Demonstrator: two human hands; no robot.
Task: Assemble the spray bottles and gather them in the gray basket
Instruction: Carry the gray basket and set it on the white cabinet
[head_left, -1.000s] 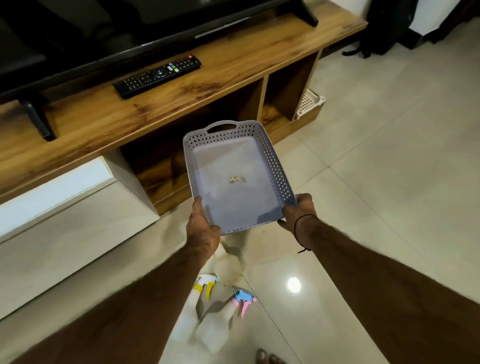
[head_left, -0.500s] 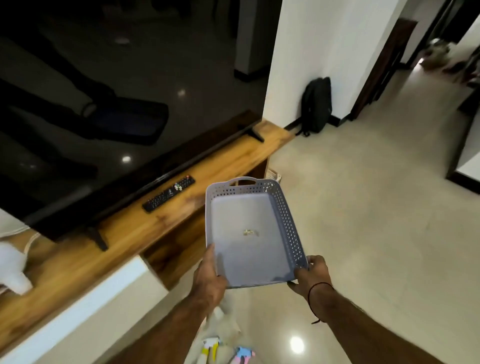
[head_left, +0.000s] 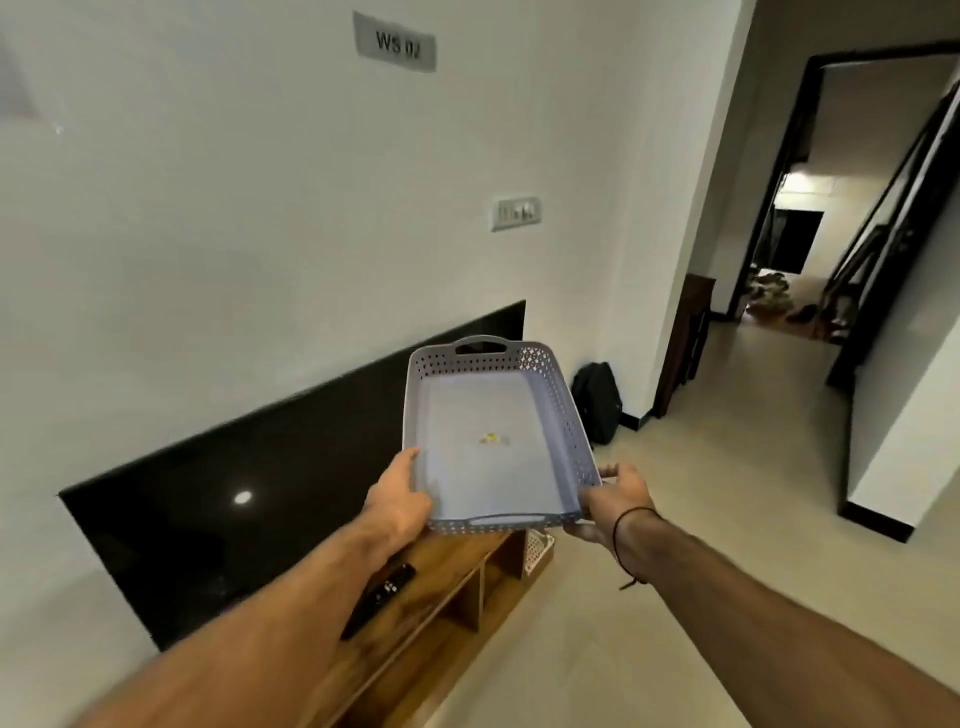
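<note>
I hold the gray perforated basket (head_left: 563, 415) out in front of me, in the air above the wooden TV stand. My left hand (head_left: 400, 496) grips its near left corner, thumb along the rim. At the near right corner, my right hand (head_left: 613, 499) grips the rim, a black cord round the wrist. The basket holds only a small yellowish scrap (head_left: 491, 439) on its floor. No spray bottles are in view.
A black TV (head_left: 249, 493) stands on the wooden stand (head_left: 441, 608) with a remote (head_left: 379, 597) on top. A black backpack (head_left: 597, 405) leans on the wall. A white basket (head_left: 537, 548) sits by the stand's end. Open tiled floor and a doorway lie to the right.
My head has tilted up: the view rose from the floor and stand to the wall. The spray bottles on the floor left the view. Both hands kept hold of the basket.
</note>
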